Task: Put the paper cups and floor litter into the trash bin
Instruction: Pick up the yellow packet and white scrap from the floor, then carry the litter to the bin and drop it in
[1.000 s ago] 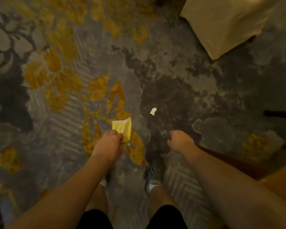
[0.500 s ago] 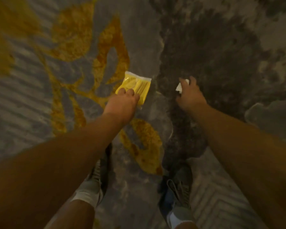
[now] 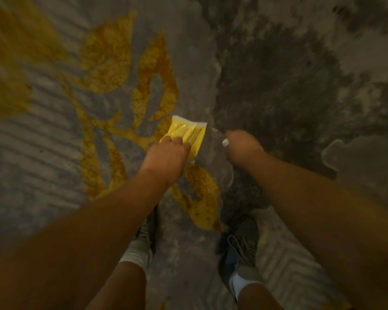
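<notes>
My left hand grips a flat yellow plastic packet with a white top edge, held low over the carpet. Just right of it, my right hand is closed around a small white scrap of paper; only a corner of the scrap shows at the left of the fist. Both arms reach forward and down. No trash bin and no paper cups are in view.
A grey carpet with yellow leaf shapes and a dark patch fills the view. My two feet in grey shoes stand below the hands.
One second ago the white scrap lay on the carpet ahead of my right hand. I bent down, my right hand reached it and closed on it. The left hand kept the yellow packet.
</notes>
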A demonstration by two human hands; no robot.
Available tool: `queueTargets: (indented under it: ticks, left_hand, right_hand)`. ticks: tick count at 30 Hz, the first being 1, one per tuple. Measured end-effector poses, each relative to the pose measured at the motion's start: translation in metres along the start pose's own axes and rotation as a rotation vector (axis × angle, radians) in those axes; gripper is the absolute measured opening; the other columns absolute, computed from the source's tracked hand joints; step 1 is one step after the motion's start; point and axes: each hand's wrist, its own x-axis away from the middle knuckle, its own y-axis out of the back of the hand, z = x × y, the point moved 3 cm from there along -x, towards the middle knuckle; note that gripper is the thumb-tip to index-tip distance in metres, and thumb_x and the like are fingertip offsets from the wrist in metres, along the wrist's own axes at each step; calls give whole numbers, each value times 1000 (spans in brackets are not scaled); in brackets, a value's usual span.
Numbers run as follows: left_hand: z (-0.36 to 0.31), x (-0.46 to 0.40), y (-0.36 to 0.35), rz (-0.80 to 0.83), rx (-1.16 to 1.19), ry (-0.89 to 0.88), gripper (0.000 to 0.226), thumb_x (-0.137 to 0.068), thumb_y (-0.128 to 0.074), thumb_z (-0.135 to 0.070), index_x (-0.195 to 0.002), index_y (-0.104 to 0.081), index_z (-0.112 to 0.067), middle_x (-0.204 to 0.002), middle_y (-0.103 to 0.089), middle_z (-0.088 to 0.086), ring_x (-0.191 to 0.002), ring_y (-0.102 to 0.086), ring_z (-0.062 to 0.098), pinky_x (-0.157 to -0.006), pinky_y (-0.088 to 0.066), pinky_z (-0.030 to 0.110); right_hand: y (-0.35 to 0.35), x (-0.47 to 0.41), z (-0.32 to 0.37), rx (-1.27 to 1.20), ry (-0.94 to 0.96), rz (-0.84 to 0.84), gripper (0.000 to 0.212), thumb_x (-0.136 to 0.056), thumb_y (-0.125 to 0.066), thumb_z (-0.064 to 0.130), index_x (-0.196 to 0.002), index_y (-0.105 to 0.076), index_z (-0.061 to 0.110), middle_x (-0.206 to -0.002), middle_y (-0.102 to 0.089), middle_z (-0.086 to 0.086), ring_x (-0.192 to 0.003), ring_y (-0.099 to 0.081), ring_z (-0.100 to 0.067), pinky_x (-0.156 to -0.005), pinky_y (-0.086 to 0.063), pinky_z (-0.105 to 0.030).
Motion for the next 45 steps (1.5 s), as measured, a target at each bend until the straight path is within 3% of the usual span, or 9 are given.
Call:
queueTargets:
  ticks: [4, 8, 11, 18, 24, 30, 32, 38, 45]
  left_hand:
    - [4, 58, 67, -37, 58, 22, 14, -89, -55, -16, -102, -57, -18, -106, -57, 7, -102, -55, 32, -69, -48, 41]
    - [0, 117, 163, -66, 75, -18, 9, -87, -56, -21, -95, -58, -19, -104, -55, 6, -99, -54, 30, -72, -52, 43]
    - [-16, 157, 242, -88, 64, -142, 12, -88, -55, -28, -96, -60, -20, -105, -55, 4, -101, -54, 29, -77, -52, 45]
    - [-99, 236, 440, -277, -80, -456, 13, -87, -57, -30, -91, -61, -19, -97, -60, 5, -94, -59, 31, -70, -52, 41]
    - [-188, 293, 524, -375, -220, -662, 14, -90, -57, -33, -93, -61, -20, -98, -61, 3, -96, -59, 28, -67, -44, 38]
    - [-298, 374, 531, -418, -305, -925, 19, -89, -60, -42, -94, -62, -23, -94, -62, -1, -91, -61, 24, -62, -39, 33]
    - [-341, 413, 518, -408, -309, -1012, 20, -88, -61, -44, -93, -62, -25, -93, -63, -2, -89, -62, 23, -63, -43, 34]
    - [-482, 552, 443, -362, -353, -1225, 22, -86, -55, -53, -84, -58, -31, -82, -60, -9, -74, -59, 13, -60, -51, 34]
    - [-642, 722, 310, -307, -342, -1444, 19, -88, -60, -46, -90, -63, -27, -87, -59, -9, -82, -57, 13, -68, -51, 36]
  right_hand:
    - [40, 88, 33, -106, 19, 16, 22, -94, -56, 19, -112, -61, 6, -119, -62, -23, -111, -59, -41, -92, -48, -42]
    - [111, 202, 54, -197, 8, -85, 19, -91, -58, 24, -106, -63, 12, -116, -54, -16, -103, -60, -40, -86, -48, -41]
    - [173, 285, 70, -302, -28, -211, 18, -90, -59, 23, -104, -64, 12, -113, -47, -11, -94, -60, -37, -84, -51, -44]
    - [294, 469, 97, -487, -150, -585, 19, -86, -63, 22, -105, -65, 19, -108, -51, -2, -91, -59, -26, -79, -50, -39]
    - [327, 600, 85, -560, -221, -870, 22, -88, -62, 23, -110, -62, 23, -111, -54, 3, -92, -60, -18, -77, -50, -31]
    - [299, 750, 45, -588, -366, -1094, 18, -88, -67, 25, -103, -58, 28, -107, -54, 8, -88, -58, -12, -75, -53, -30]
    - [273, 805, 29, -608, -416, -1155, 16, -87, -68, 22, -100, -59, 26, -106, -55, 8, -90, -57, -12, -78, -53, -30]
    - [148, 968, -18, -629, -570, -1288, 13, -86, -66, 23, -95, -58, 28, -102, -52, 9, -86, -56, -10, -73, -48, -25]
    - [-37, 1152, -70, -727, -821, -1342, 14, -83, -68, 21, -94, -61, 25, -102, -51, 8, -87, -55, -13, -71, -42, -25]
